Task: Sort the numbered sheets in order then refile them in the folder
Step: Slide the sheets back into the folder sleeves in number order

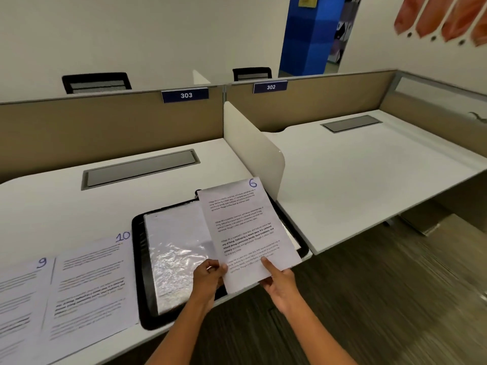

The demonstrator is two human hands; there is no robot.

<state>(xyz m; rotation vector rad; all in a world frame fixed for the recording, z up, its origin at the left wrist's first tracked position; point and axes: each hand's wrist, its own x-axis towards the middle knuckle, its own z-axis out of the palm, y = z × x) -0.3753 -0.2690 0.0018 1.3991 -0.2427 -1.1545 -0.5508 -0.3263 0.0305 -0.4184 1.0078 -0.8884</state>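
I stand at a long white office desk (pixel 66 206) backed by a tan fabric partition (pixel 105 122) that carries a dark blue plate reading 303 (pixel 185 95). A white curved divider panel (pixel 253 143) separates my desk from the neighbouring one, and a grey rectangular cable hatch (pixel 141 168) is set into the desktop.

The black zip-edged folder (pixel 139 259) lies open at the near edge of the desk, its crinkled clear plastic sleeve (pixel 176 248) facing up and catching the light.

To its left, flat on the desk, lie two white printed sheets: the one marked 10 (pixel 92 280) in blue ink just beside the folder, and the one marked 9 (pixel 18 299) further left. Their text is blurred.

Over the folder's right half I hold a white sheet marked 6 (pixel 247 233) in blue at its top right corner. It carries four blocks of small black text, the third partly bold, and tilts with its top leaning right.

My right hand (pixel 279 283) pinches its lower edge, thumb pressed on the printed face. My left hand (pixel 208 275) grips its lower left edge with curled fingers.
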